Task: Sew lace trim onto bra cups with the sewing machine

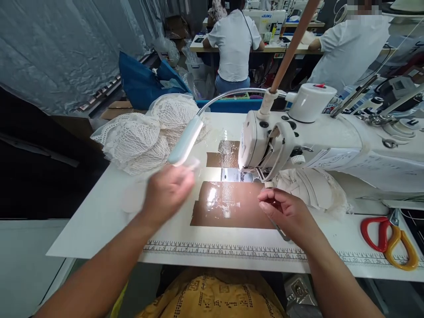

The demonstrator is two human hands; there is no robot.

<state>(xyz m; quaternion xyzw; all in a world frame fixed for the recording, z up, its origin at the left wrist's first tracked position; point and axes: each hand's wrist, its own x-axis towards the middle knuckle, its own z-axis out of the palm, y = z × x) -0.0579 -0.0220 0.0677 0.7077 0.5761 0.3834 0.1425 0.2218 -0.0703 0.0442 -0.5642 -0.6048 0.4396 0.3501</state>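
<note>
My left hand [170,187] is smeared by motion, its fingers closed, over the left side of the table below the lamp head [186,140]. A blurred whitish scrap [192,164] shows at its fingertips. My right hand [291,216] is curled beside the sewing machine's [255,141] needle area, thumb and fingers together. Beneath its palm a slim grey metal tool [282,232] sticks out, mostly hidden. Between the hands, shiny brown tape [228,212] covers the tabletop in front of the metal needle plate [230,174].
White lace pieces [139,137] are heaped at the back left. Pale fabric pieces [308,187] lie under the machine arm. Red-and-orange-handled scissors [389,243] rest at right. A ruler strip [232,251] runs along the front edge. Two people in white shirts [235,42] sit beyond.
</note>
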